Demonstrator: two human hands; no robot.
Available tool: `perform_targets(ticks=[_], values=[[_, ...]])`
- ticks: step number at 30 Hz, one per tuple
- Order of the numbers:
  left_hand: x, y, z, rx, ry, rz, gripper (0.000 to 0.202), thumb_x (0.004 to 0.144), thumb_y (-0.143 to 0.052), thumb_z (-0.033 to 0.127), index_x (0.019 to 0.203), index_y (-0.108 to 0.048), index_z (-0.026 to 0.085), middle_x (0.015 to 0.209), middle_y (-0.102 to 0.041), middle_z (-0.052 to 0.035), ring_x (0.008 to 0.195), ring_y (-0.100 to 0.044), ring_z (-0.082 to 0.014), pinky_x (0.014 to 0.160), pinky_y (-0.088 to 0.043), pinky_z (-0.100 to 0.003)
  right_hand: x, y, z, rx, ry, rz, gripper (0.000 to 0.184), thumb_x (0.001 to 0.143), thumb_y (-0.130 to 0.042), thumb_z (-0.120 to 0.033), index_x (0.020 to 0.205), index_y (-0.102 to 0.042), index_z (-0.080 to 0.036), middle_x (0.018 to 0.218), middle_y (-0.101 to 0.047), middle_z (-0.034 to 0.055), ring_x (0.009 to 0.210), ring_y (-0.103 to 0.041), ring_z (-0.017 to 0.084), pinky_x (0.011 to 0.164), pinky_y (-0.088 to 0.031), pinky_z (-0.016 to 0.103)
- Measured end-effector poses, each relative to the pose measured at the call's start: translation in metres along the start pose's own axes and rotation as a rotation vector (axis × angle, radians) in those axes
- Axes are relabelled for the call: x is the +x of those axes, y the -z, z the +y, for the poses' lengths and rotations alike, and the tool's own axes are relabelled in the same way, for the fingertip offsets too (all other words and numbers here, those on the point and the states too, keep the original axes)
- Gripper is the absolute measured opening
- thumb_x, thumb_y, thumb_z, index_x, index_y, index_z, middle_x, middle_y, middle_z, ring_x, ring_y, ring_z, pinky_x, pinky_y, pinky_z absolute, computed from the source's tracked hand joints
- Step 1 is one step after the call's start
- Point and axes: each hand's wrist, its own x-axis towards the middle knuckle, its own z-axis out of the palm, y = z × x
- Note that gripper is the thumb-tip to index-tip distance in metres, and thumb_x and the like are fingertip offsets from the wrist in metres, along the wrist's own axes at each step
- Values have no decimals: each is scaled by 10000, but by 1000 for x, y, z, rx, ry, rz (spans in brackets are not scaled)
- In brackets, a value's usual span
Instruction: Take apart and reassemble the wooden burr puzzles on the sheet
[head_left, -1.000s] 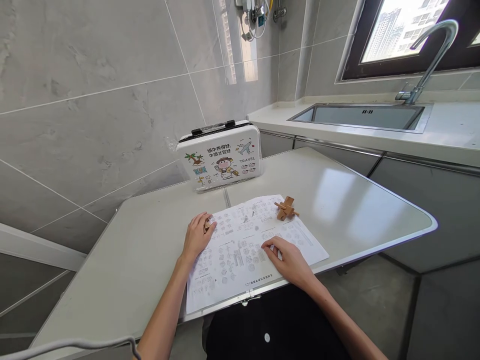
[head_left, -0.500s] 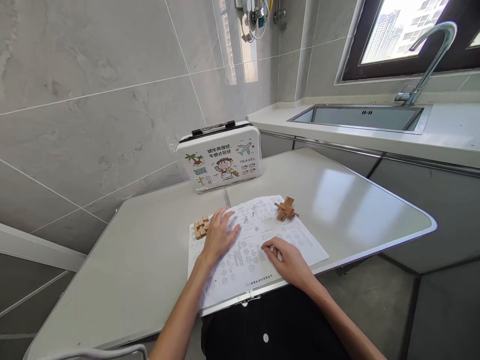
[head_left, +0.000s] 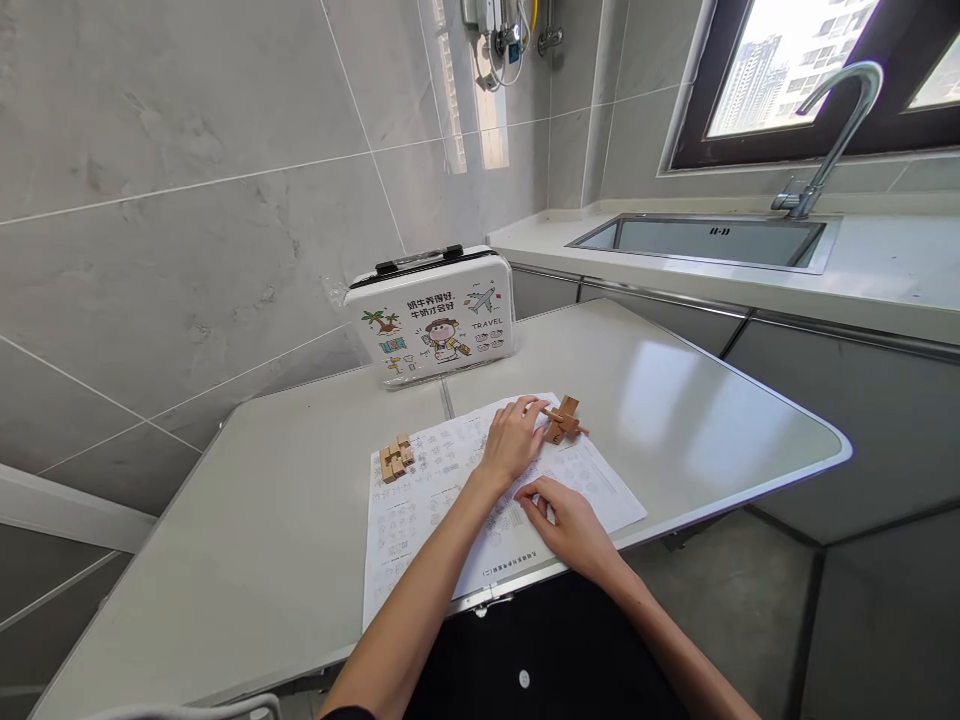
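Centre frame: left hand [head_left: 514, 440], open & empty, fingertips at wooden cross puzzle [head_left: 564, 420] on instruction sheet [head_left: 412, 520]. Right hand [head_left: 571, 518], just below, rests loosely curled on sheet w/ nothing held.

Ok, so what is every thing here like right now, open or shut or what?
Left hand, open, fingertips at the cross puzzle.
Right hand, open, resting on the paper sheet.
Cross puzzle, assembled, on the sheet.
Block puzzle, lying on the sheet's corner, untouched.
Little suitcase, shut, upright.
Tap, no water running.
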Motion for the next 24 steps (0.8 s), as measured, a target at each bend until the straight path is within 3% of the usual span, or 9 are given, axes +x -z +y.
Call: perform_targets(ticks=[2, 6, 9, 13, 18, 24], values=[[11, -4, -1, 134, -103, -22, 279, 992, -607, 144, 1257, -643, 223, 1347, -689, -79, 1187, -651, -252, 983, -495, -411, 0, 0, 1, 3, 0, 4, 193, 1023, -515, -290, 988, -698, -240, 849, -684, 9, 695, -602, 172, 696, -452, 316], [25, -11, -2, 182, -185, -44, 162, 1003, -588, 110, 1039, -721, 195, 1055, -789, -69, 1036, -689, -249, 891, -473, -396, 0, -2, 5, 7, 13, 8, 182, 1017, -516, -273, 993, -694, -241, 845, -684, 14, 687, -593, 175, 690, -450, 316], [25, -12, -1, 191, -205, -32, 143, 1022, -601, 168, 1043, -739, 199, 998, -803, -71, 972, -698, -246, 842, -466, -389, 1, -3, 8, 10, 25, 8, 182, 1013, -515, -266, 990, -695, -244, 855, -690, 19, 697, -607, 182, 697, -454, 319], [12, -6, 1, 144, -180, 75, 198, 1062, -564, 265, 1151, -735, 219, 1056, -809, -70, 936, -706, -227, 781, -475, -364, 2, -3, 7, 16, 25, 15, 181, 1007, -523, -269, 984, -701, -248, 847, -688, 17, 697, -606, 185, 691, -449, 317], [-10, 5, -2, -24, -132, 225, 206, 1065, -561, 301, 1148, -735, 228, 1016, -808, -45, 895, -732, -208, 764, -523, -334, 2, 0, 1, 101, -38, 42, 195, 1011, -535, -321, 989, -710, -240, 848, -695, 30, 687, -589, 184, 664, -440, 317], [-34, 11, -16, -141, -151, 260, 193, 1067, -555, 286, 1177, -709, 247, 1093, -803, -34, 989, -755, -203, 810, -567, -331, 4, 1, 3, 475, -240, 203, 354, 986, -602, -571, 1018, -632, -219, 828, -687, 40, 619, -575, 157, 589, -467, 298]])
